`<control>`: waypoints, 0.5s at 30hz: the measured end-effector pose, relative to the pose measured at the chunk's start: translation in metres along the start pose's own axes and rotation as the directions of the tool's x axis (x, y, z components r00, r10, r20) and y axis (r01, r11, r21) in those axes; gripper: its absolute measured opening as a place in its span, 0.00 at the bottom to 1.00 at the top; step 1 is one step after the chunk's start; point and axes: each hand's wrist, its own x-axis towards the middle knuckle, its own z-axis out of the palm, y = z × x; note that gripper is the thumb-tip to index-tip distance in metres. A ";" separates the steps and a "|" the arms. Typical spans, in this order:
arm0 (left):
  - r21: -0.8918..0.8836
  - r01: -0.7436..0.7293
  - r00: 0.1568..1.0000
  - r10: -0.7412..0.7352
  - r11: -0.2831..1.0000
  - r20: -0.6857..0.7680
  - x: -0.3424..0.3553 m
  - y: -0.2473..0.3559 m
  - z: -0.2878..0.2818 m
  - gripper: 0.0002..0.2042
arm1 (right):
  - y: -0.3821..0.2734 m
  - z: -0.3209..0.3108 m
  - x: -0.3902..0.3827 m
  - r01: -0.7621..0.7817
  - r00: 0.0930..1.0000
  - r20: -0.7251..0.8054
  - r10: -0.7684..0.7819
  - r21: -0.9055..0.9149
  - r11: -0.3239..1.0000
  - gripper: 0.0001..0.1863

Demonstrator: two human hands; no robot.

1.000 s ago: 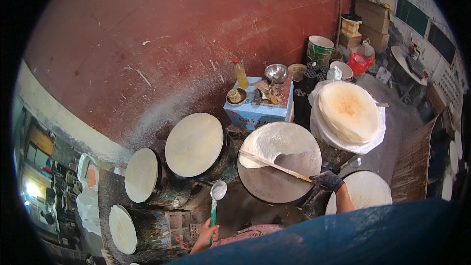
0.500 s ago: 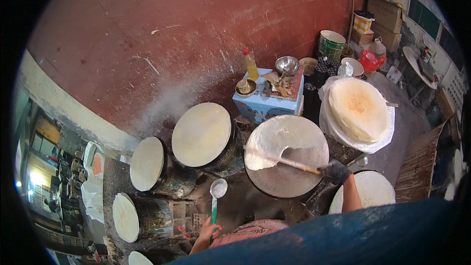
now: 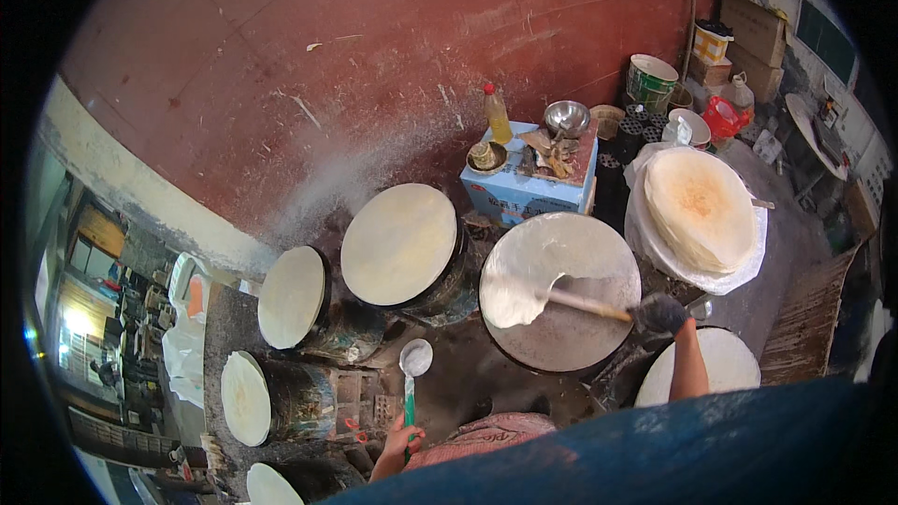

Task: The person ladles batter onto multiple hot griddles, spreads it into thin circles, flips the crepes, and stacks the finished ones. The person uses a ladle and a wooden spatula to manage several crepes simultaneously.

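My right hand point(image 3: 660, 314), in a dark glove, is closed around the wooden handle of a spreader point(image 3: 599, 306). Its far end is blurred by motion over a round griddle point(image 3: 552, 355) in front of me. White batter point(image 3: 513, 266) coats the griddle's far and left part, while the near right surface is bare and grey. Low in the middle, my left hand point(image 3: 402, 440) grips the green handle of a ladle point(image 3: 416, 357), whose bowl is whitish and points away from me. The ladle is held apart from the griddles.
More round griddles with pale sheets point(image 3: 399, 243) stand to the left; another point(image 3: 716, 362) lies beside my right forearm. Stacked flatbreads point(image 3: 702, 209) sit at the right. Behind, a blue box point(image 3: 524, 198) carries a bottle point(image 3: 498, 118) and metal bowl point(image 3: 567, 119). A red wall rises beyond.
The whole view has shifted slightly, with things appearing farther right. The spreader's blurred end has drawn in from the griddle's left rim. My left hand still holds the ladle.
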 end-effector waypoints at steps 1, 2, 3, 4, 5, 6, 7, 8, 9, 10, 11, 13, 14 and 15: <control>0.003 0.019 0.999 -0.019 1.000 -0.027 -0.002 0.000 0.001 0.25 | 0.001 -0.003 0.018 -0.058 0.995 -0.080 0.055 -0.044 0.997 0.11; -0.006 0.003 1.000 -0.003 1.000 -0.009 -0.004 0.000 0.001 0.25 | 0.003 -0.001 0.045 -0.122 0.981 -0.159 0.109 -0.078 0.989 0.11; -0.006 0.012 1.000 -0.012 1.000 -0.009 -0.006 0.000 0.001 0.25 | 0.008 -0.001 0.074 -0.063 0.975 -0.221 0.037 -0.110 0.992 0.11; -0.005 0.017 1.000 -0.017 1.000 -0.017 -0.007 0.000 0.001 0.25 | 0.012 0.001 0.092 -0.051 0.995 -0.084 0.047 -0.043 0.998 0.13; -0.014 0.024 0.999 -0.025 1.000 -0.022 -0.007 0.000 0.000 0.25 | 0.016 0.006 0.106 0.013 1.000 0.014 -0.014 0.026 1.000 0.14; -0.025 0.029 0.999 -0.030 0.999 -0.038 -0.007 -0.001 -0.001 0.25 | 0.019 0.006 0.106 0.078 0.956 0.286 0.072 -0.482 0.873 0.15; -0.042 0.048 0.997 -0.051 0.998 -0.057 -0.006 -0.003 -0.003 0.24 | 0.020 0.008 0.104 0.364 0.874 0.475 0.106 -0.783 0.505 0.16; -0.035 0.031 0.999 -0.032 0.999 -0.031 -0.004 -0.005 -0.006 0.24 | 0.021 0.005 0.083 0.319 0.863 0.475 0.173 -0.777 0.543 0.16; -0.036 0.040 0.999 -0.041 0.999 -0.012 -0.002 -0.008 -0.010 0.23 | 0.018 0.001 0.050 0.205 0.905 0.405 0.129 -0.682 0.702 0.16; -0.038 0.063 0.998 -0.064 0.997 -0.016 0.000 -0.013 -0.013 0.23 | 0.015 -0.006 0.018 0.131 0.931 0.356 0.082 -0.536 0.834 0.15; -0.050 0.043 0.999 -0.043 0.998 0.007 0.002 -0.017 -0.017 0.22 | 0.010 -0.015 -0.009 0.081 0.947 0.317 0.046 -0.377 0.923 0.15; -0.075 -0.005 0.999 0.009 0.997 0.048 0.005 -0.025 -0.023 0.20 | -0.002 -0.022 -0.030 0.000 0.969 0.246 0.029 -0.116 0.993 0.15; -0.100 0.056 0.998 -0.056 0.993 0.002 0.006 -0.028 -0.025 0.21 | -0.009 -0.023 -0.026 -0.062 0.980 0.185 0.068 -0.037 0.997 0.15; -0.106 0.060 0.998 -0.060 0.993 0.009 0.005 -0.030 -0.027 0.22 | -0.015 -0.022 -0.015 -0.138 0.985 0.107 0.134 0.030 0.990 0.15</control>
